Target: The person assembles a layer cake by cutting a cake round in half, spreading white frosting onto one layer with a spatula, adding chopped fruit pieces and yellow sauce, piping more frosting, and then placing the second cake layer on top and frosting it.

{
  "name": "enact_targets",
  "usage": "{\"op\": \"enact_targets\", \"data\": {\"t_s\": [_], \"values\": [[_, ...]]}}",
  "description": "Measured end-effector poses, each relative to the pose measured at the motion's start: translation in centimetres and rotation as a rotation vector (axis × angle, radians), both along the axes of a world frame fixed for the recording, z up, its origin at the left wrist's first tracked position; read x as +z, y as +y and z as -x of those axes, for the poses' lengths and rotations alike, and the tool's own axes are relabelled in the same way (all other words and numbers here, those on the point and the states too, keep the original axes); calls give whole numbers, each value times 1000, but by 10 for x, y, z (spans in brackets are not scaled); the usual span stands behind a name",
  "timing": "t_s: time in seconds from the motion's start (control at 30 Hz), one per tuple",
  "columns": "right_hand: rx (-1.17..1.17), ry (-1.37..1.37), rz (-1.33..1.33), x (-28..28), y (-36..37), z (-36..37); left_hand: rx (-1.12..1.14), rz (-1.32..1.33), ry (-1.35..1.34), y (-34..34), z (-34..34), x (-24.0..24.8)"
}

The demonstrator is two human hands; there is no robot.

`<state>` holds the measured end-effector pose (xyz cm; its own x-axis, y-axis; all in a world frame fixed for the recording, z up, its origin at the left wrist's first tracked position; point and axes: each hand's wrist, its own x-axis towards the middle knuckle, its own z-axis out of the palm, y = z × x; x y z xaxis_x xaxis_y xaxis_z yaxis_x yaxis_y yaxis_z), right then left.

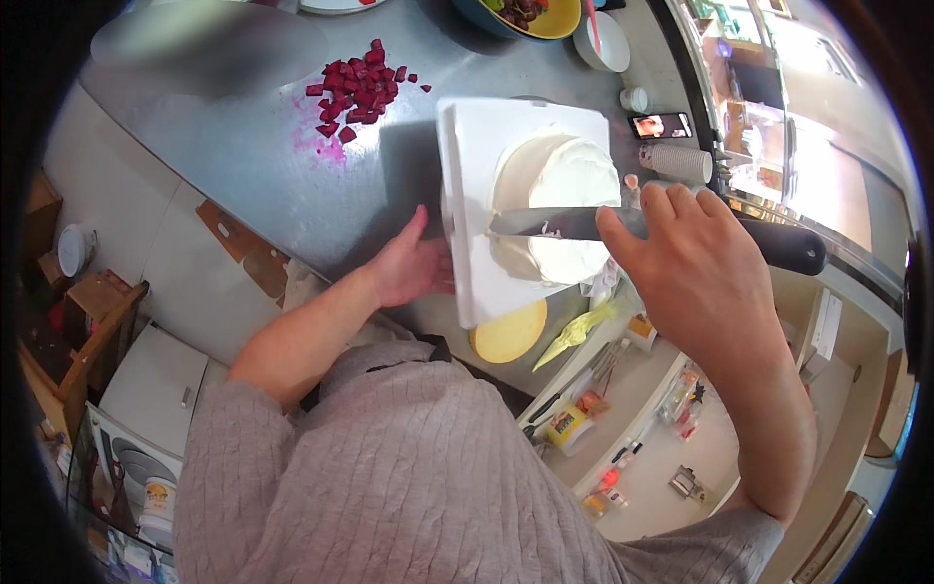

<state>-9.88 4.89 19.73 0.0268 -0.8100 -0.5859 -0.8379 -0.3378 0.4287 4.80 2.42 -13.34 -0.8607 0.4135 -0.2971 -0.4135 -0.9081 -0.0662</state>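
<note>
A round cake (555, 175) coated in white cream sits on a square white cake board (469, 214). My right hand (700, 253) grips a long icing spatula (550, 224) with a black handle, its fingers reaching forward onto the metal. The blade lies flat across the cream on top, with a little cream on it. At the board's left edge is my left hand (413, 265), thumb raised and apart, the other fingers partly hidden at and under the edge. Near the board's lower edge are a round yellow cake layer (509, 331) and a pale green piping bag (576, 333).
Diced dark red fruit (360, 88) lies on the metal table (233, 146) at far left. A yellow-lined bowl (550, 19), a white bowl (601, 42), a phone (662, 126) and stacked paper cups (676, 163) stand toward the back right. Shelves with tools and jars (569, 428) lie below right.
</note>
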Motion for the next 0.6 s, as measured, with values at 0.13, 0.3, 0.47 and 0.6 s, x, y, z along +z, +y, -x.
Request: {"op": "enact_targets", "data": {"t_s": [0.13, 0.3, 0.47, 0.6], "values": [[-18, 31, -18, 1, 2, -2, 217, 332, 187, -73, 20, -2], [-2, 81, -21, -1, -2, 1, 226, 194, -126, -3, 22, 1], [-19, 75, -33, 0, 1, 1, 205, 364, 178, -72, 29, -29], [-22, 81, -42, 0, -1, -3, 353, 282, -90, -54, 41, 1]]}}
